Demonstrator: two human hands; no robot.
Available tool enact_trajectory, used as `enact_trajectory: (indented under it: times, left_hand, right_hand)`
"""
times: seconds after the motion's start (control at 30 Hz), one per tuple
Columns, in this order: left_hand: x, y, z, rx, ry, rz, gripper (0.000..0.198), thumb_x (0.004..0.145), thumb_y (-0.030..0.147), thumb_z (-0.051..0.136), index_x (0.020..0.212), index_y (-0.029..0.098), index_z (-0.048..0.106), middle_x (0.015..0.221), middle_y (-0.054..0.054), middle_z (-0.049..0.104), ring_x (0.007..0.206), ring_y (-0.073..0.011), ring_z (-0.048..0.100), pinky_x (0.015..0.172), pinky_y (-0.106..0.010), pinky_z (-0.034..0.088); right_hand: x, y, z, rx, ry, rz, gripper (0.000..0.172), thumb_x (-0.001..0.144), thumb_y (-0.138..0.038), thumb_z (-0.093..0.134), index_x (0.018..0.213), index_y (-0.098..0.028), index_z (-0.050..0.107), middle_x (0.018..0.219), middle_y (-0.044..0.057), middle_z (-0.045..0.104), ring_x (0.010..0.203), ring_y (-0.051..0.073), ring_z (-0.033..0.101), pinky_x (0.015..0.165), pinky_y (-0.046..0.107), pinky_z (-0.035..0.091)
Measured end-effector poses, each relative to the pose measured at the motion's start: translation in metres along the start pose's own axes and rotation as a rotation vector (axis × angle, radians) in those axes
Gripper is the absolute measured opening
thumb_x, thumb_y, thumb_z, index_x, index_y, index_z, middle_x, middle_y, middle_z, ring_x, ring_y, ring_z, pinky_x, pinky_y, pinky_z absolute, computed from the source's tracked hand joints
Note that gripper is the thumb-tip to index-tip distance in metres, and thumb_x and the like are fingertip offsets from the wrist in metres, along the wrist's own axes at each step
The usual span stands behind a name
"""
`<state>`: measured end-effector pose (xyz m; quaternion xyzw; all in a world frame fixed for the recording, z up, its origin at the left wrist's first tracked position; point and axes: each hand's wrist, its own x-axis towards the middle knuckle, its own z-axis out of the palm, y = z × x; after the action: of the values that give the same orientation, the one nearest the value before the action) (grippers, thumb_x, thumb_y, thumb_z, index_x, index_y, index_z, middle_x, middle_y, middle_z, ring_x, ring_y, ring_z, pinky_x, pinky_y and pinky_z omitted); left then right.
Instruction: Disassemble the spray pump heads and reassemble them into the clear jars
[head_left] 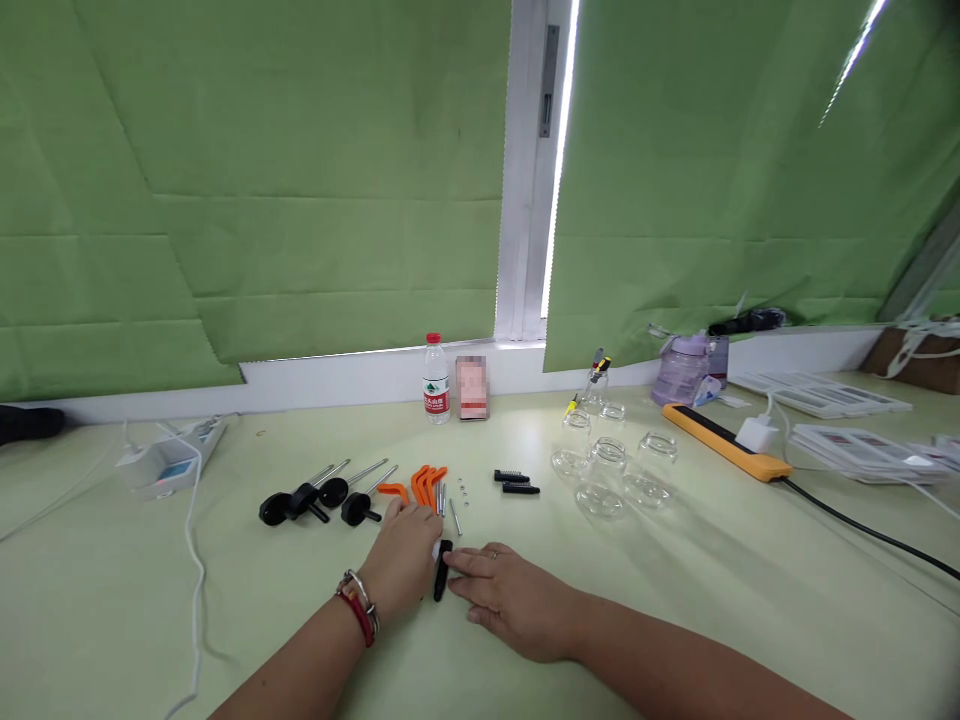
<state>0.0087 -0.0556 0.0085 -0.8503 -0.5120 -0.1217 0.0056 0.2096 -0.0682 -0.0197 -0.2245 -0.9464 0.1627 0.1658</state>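
My left hand (409, 560), with a silver and a red bracelet at its wrist, is curled palm down on the table. Its fingertips are beside the orange levers (424, 484), and whatever it pinches is hidden beneath it. Between my hands lies a narrow black plastic part (442, 575), close to my left thumb. My right hand (517, 602), wearing a ring, rests with its fingers stretched out, the tips at this part's side. Thin metal pins (455, 517) and tiny nuts (463, 492) lie just beyond. Two more black parts with springs (516, 482) sit farther right.
Several black knobs with metal rods (360, 508) lie left. Clear glass jars (602, 478) stand right, near an orange power strip (724, 442). A water bottle (436, 385) and a phone (472, 388) stand at the back. A white cable (196, 570) crosses the left side.
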Motion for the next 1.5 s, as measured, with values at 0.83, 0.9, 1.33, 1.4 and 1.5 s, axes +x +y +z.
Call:
enact_trajectory:
  times: [0.83, 0.9, 1.33, 1.4, 1.5]
  left_hand:
    - [-0.005, -0.014, -0.007, -0.250, -0.084, 0.047, 0.016, 0.080, 0.022, 0.050, 0.093, 0.020, 0.059, 0.096, -0.008, 0.058, 0.090, -0.0237, 0.051, 0.075, -0.034, 0.040]
    - [-0.005, -0.012, -0.006, -0.243, -0.141, 0.041, 0.012, 0.079, 0.020, 0.051, 0.088, 0.020, 0.059, 0.095, -0.006, 0.057, 0.089, -0.0227, 0.051, 0.074, -0.033, 0.041]
    - [-0.003, -0.016, -0.007, -0.195, -0.223, -0.003, 0.007, 0.078, 0.020, 0.048, 0.078, 0.020, 0.055, 0.089, -0.004, 0.057, 0.085, -0.0210, 0.051, 0.069, -0.030, 0.040]
    - [-0.003, -0.016, -0.008, -0.186, -0.221, -0.012, 0.007, 0.078, 0.020, 0.049, 0.078, 0.020, 0.055, 0.089, -0.005, 0.057, 0.085, -0.0214, 0.052, 0.069, -0.031, 0.040]
    - [-0.004, -0.015, -0.009, -0.171, -0.216, -0.022, 0.006, 0.077, 0.019, 0.049, 0.077, 0.019, 0.056, 0.089, -0.005, 0.058, 0.084, -0.0217, 0.052, 0.069, -0.031, 0.040]
  right_hand:
    - [-0.002, 0.056, -0.024, -0.153, 0.456, 0.402, 0.028, 0.079, -0.005, 0.048, 0.098, -0.016, 0.066, 0.105, 0.010, 0.064, 0.100, 0.023, 0.053, 0.090, 0.041, 0.041]
    - [-0.005, 0.070, -0.030, -0.180, 0.490, 0.482, 0.027, 0.078, -0.006, 0.049, 0.095, -0.017, 0.067, 0.101, 0.009, 0.063, 0.096, 0.023, 0.052, 0.087, 0.040, 0.041]
    - [-0.014, 0.095, -0.028, -0.077, 0.471, 0.681, 0.022, 0.074, -0.011, 0.056, 0.094, -0.017, 0.066, 0.098, 0.008, 0.059, 0.096, 0.023, 0.050, 0.088, 0.033, 0.037]
    - [-0.014, 0.094, -0.028, -0.063, 0.470, 0.685, 0.021, 0.074, -0.011, 0.055, 0.092, -0.017, 0.065, 0.097, 0.008, 0.060, 0.095, 0.022, 0.050, 0.087, 0.032, 0.037]
    - [-0.014, 0.092, -0.029, -0.052, 0.469, 0.685, 0.018, 0.074, -0.011, 0.054, 0.087, -0.018, 0.064, 0.095, 0.007, 0.060, 0.093, 0.022, 0.051, 0.084, 0.032, 0.038]
